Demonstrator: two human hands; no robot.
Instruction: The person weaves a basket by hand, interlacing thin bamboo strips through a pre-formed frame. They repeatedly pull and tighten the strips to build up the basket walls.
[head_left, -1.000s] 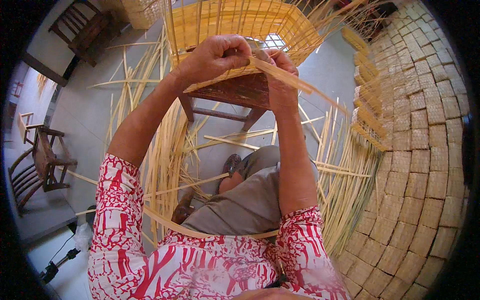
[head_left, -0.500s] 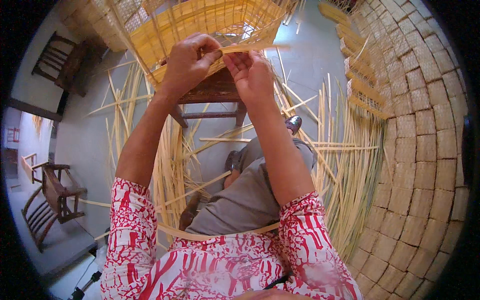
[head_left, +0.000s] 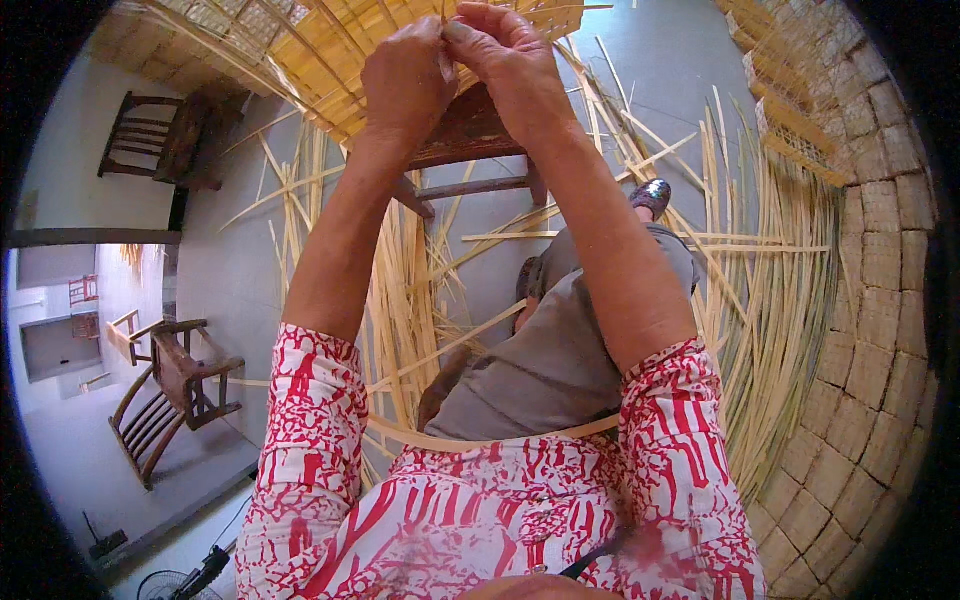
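A yellow woven bamboo basket [head_left: 318,62] with open upright ribs rests on a dark wooden stool [head_left: 478,128] in front of me. At the basket's near side, my left hand [head_left: 408,82] is closed, its fingertips meeting those of the right. My right hand [head_left: 508,68] pinches with thumb and fingers at the same spot. A thin bamboo strip [head_left: 443,12] shows between the hands; most of it is hidden by the fingers. Another pale band [head_left: 480,441] curves across my lap.
Loose bamboo strips [head_left: 400,310] lie on the floor left of my legs, and a larger spread of strips [head_left: 775,300] lies to the right. Stacked woven blocks [head_left: 870,330] line the right side. Wooden chairs [head_left: 180,385] stand at the left, with a fan [head_left: 185,582] below.
Both hands have moved farther up and closer together, with fingertips now touching. The long strip that stuck out rightward is mostly out of sight. The whole view has shifted.
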